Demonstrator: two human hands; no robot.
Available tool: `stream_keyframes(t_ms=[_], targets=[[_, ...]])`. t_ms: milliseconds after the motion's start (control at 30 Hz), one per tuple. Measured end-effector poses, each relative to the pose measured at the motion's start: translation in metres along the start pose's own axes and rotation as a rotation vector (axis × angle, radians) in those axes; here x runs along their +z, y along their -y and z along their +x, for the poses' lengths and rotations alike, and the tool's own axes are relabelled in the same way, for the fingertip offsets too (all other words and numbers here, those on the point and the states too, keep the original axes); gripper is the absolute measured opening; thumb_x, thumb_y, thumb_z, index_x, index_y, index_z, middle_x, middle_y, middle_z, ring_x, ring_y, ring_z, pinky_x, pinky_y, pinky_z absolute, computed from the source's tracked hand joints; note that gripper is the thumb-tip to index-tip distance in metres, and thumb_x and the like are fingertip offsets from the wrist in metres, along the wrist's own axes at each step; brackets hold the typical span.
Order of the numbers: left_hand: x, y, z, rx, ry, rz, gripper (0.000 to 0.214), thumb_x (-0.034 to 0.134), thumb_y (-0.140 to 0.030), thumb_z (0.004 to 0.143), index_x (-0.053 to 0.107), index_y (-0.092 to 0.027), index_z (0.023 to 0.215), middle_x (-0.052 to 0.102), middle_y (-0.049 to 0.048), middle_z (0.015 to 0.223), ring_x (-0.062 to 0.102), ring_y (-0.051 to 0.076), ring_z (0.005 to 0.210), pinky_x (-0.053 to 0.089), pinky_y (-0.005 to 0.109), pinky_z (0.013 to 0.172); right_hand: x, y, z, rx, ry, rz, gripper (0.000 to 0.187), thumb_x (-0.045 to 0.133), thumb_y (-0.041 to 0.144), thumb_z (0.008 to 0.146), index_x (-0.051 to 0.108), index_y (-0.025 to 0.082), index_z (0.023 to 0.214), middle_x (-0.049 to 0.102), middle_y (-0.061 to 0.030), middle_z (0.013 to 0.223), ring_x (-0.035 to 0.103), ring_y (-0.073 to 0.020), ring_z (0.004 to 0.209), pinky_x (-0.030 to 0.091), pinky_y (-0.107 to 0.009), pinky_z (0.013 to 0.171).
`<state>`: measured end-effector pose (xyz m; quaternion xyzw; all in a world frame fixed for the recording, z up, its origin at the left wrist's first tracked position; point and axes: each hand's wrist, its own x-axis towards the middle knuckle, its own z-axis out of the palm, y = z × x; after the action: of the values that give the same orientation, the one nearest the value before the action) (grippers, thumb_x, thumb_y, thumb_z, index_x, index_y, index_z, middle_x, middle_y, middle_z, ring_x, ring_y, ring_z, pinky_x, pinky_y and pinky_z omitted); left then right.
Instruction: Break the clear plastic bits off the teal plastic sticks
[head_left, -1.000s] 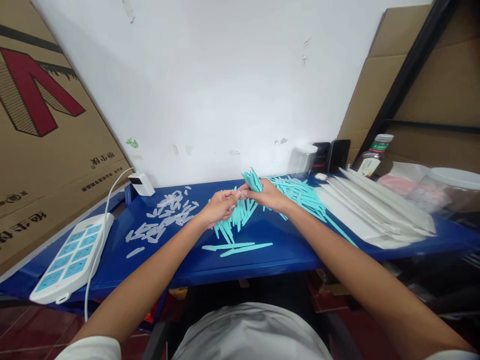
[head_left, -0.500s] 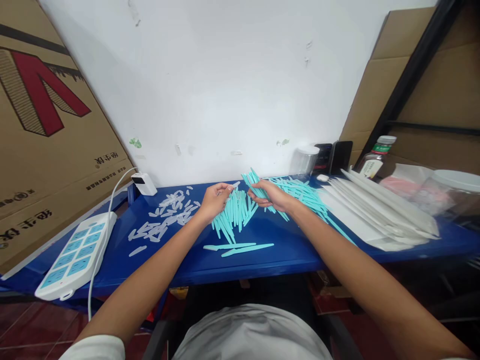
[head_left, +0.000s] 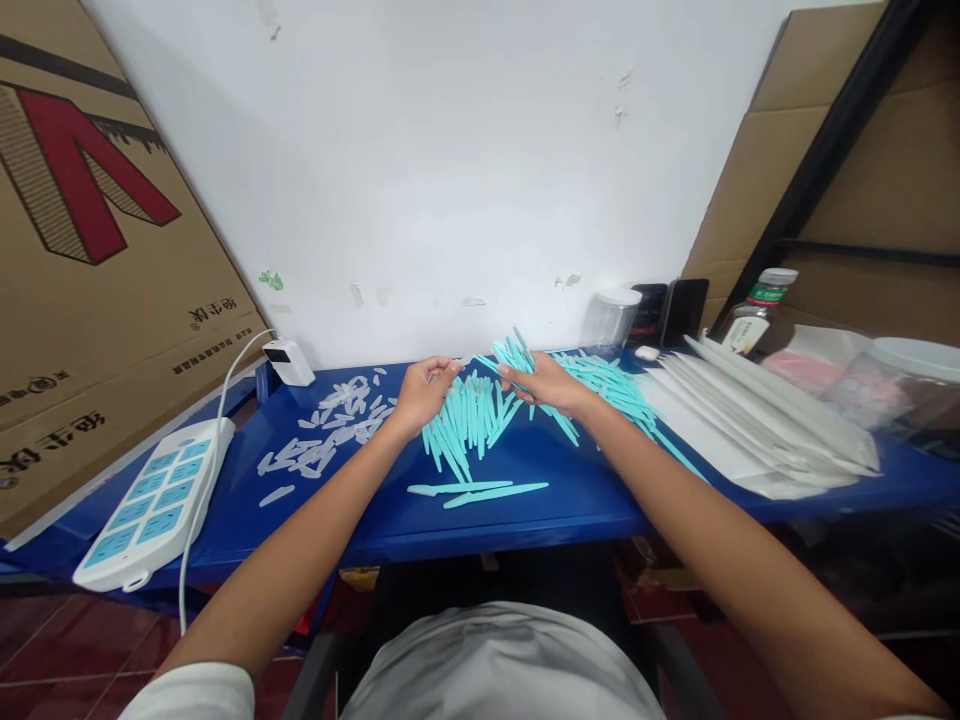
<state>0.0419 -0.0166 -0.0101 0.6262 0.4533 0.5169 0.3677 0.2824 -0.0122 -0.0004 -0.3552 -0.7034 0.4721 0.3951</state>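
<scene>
My left hand [head_left: 427,392] is closed in a pinch on a small translucent cap [head_left: 466,360]. My right hand [head_left: 546,384] grips a bunch of slim turquoise sticks that look like eyebrow razors [head_left: 513,350]. From that bunch one razor points left toward the cap, its tip close to it; whether they touch I cannot tell. Below my hands lies a fanned pile of turquoise razors [head_left: 469,420], with two more [head_left: 495,494] near the table's front edge. Another heap of razors [head_left: 611,385] spreads behind my right wrist. Loose translucent caps [head_left: 330,425] are scattered left of my left hand.
On the blue table [head_left: 570,510], a white power strip [head_left: 154,505] and a small white device [head_left: 289,363] sit left. At right are white packets [head_left: 757,420], a clear jar [head_left: 611,318], phones [head_left: 684,310] and a bottle [head_left: 757,310]. A big carton [head_left: 97,300] leans left.
One razor in my right hand now sticks out leftward toward the cap. My left hand has shifted slightly left and up with the cap, and the held bunch has spread a little.
</scene>
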Motion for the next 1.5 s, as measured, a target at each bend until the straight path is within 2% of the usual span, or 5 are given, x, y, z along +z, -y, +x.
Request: stream_keyframes(t_ms=[133,467,600,1000,1500], targets=[[-0.004,0.002,0.002,0.056,0.023,0.133,0.049,0.069,-0.062,0.084,0.072,-0.013,0.093,0.054,-0.0024,0.061,0.04,0.009,0.051,0.032,0.023,0.051,-0.001,0.006,-0.003,-0.031,-0.061,-0.134,0.049,0.074,0.064,0.082,0.063,0.016,0.086,0.072,-0.0063,0.08,0.046,-0.0091,0.047,0.037,-0.026,0.045],[-0.018,-0.005,0.005,0.124,0.122,0.328,0.05,0.064,-0.063,0.086,0.073,-0.014,0.086,0.068,0.0055,0.08,0.056,0.018,0.075,0.042,0.028,0.071,-0.012,0.01,-0.003,-0.122,-0.132,-0.336,0.051,0.074,0.064,0.078,0.066,0.015,0.087,0.074,-0.0045,0.078,0.05,-0.0122,0.046,0.043,-0.029,0.05],[-0.018,-0.01,0.001,0.09,0.172,0.337,0.051,0.063,-0.064,0.086,0.074,-0.014,0.087,0.066,0.0043,0.076,0.054,0.017,0.071,0.042,0.028,0.067,-0.016,0.008,-0.002,-0.13,-0.136,-0.352,0.052,0.078,0.063,0.075,0.067,0.015,0.089,0.073,-0.0039,0.076,0.05,-0.0123,0.045,0.042,-0.029,0.049],[-0.017,-0.015,-0.002,0.074,0.197,0.298,0.045,0.069,-0.059,0.084,0.076,-0.015,0.084,0.058,0.0016,0.062,0.045,0.013,0.056,0.037,0.024,0.053,-0.015,0.008,-0.004,-0.117,-0.097,-0.3,0.047,0.073,0.063,0.083,0.062,0.018,0.092,0.076,-0.0056,0.079,0.054,-0.0144,0.046,0.045,-0.03,0.05],[-0.018,-0.012,0.0,0.071,0.179,0.329,0.048,0.068,-0.062,0.084,0.077,-0.015,0.083,0.067,0.0064,0.073,0.053,0.015,0.063,0.042,0.025,0.058,-0.017,0.004,-0.002,-0.145,-0.15,-0.335,0.042,0.07,0.06,0.087,0.057,0.02,0.093,0.076,-0.0061,0.081,0.052,-0.0142,0.042,0.042,-0.031,0.045]])
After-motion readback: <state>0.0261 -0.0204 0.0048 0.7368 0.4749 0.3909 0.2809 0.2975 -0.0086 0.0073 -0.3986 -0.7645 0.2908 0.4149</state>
